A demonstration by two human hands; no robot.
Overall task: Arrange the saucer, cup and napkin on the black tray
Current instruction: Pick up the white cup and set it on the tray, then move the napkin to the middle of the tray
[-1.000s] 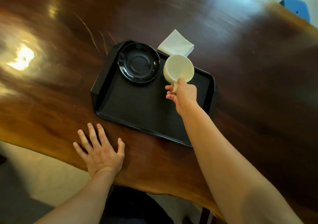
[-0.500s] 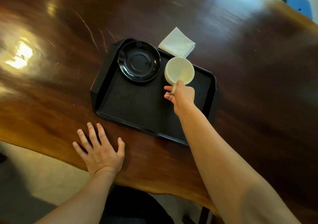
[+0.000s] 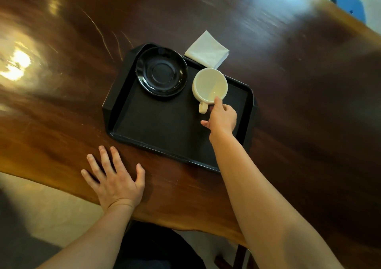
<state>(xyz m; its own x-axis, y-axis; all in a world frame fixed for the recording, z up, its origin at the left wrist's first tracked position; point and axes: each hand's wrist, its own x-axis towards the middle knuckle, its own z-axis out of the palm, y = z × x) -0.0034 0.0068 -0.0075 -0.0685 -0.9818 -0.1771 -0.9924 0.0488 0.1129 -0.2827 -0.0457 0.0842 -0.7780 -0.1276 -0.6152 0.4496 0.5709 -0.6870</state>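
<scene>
A black tray lies on the dark wooden table. A black saucer sits in its far left corner. To the right of the saucer a cream cup stands upright on the tray, its handle pointing toward me and free. My right hand is just right of the handle, with one fingertip at the cup's near rim and the other fingers loose. A folded white napkin lies on the table beyond the tray's far edge, touching or slightly overlapping the rim. My left hand rests flat on the table near the tray's front left corner.
The glossy wooden table stretches wide to the left, far side and right of the tray. Its near edge runs just behind my left hand, with pale floor below. A blue object stands past the table's far right corner.
My right hand has let go of the cup's handle and slid slightly right; the handle now shows. The cup stands on the tray beside the saucer. My left hand has not moved.
</scene>
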